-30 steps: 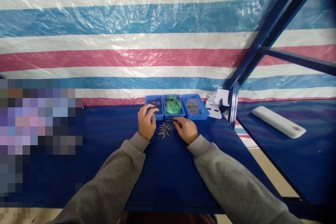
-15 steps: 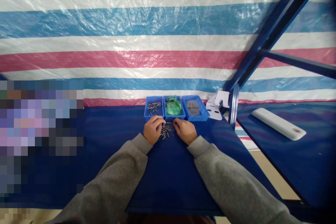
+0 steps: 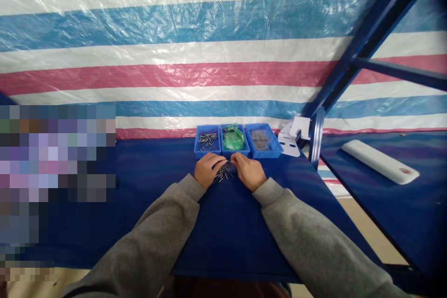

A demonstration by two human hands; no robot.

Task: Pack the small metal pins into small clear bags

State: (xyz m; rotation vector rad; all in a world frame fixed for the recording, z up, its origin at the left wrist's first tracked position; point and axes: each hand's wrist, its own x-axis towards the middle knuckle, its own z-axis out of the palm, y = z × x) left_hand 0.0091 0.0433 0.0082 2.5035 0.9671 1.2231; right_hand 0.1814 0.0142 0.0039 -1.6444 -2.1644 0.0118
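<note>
My left hand [image 3: 208, 169] and my right hand [image 3: 249, 172] meet almost fingertip to fingertip just in front of the blue bins. The fingers of both are closed in a pinch. A tiny light glint shows between the fingertips, too small to name. Beneath and between the hands lies a loose pile of slim metal pins [image 3: 223, 174] on the dark blue table [image 3: 230, 233], partly covered by my left fingers. More such pins [image 3: 208, 140] lie in the left blue bin [image 3: 207, 154].
The middle blue bin [image 3: 236, 153] contains a green plastic bag [image 3: 233, 140]; the right one [image 3: 267, 154] has clear bags [image 3: 259, 139] of greyish contents. White cut sheets [image 3: 295, 132] rest by the blue frame post [image 3: 317, 137]. A long white device [image 3: 380, 161] lies on the right-hand table.
My hands have drawn closer together, the left fingers reaching right over the pile towards the right fingertips. The whole view has shifted and tilted slightly.
</note>
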